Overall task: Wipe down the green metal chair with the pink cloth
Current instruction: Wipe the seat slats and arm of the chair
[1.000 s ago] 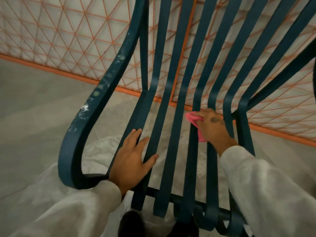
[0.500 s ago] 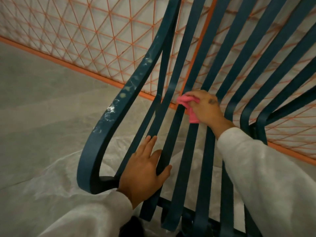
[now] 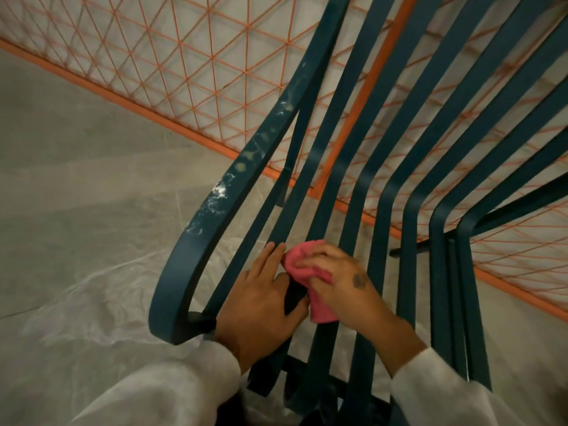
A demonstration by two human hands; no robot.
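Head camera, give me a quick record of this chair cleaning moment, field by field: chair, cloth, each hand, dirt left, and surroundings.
chair: green metal chair, slatted seat and back, curved armrest
cloth: pink cloth, bunched, pressed on a seat slat
right hand: right hand grips the cloth
left hand: left hand flat on the slats, fingertips beside the cloth
dirt left: white smears on the armrest
surroundings: plastic sheet on the floor, orange mesh fence behind

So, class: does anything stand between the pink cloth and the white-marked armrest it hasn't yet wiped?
Yes: the left hand rests on the slats beside the pink cloth, between it and the white-smeared armrest.
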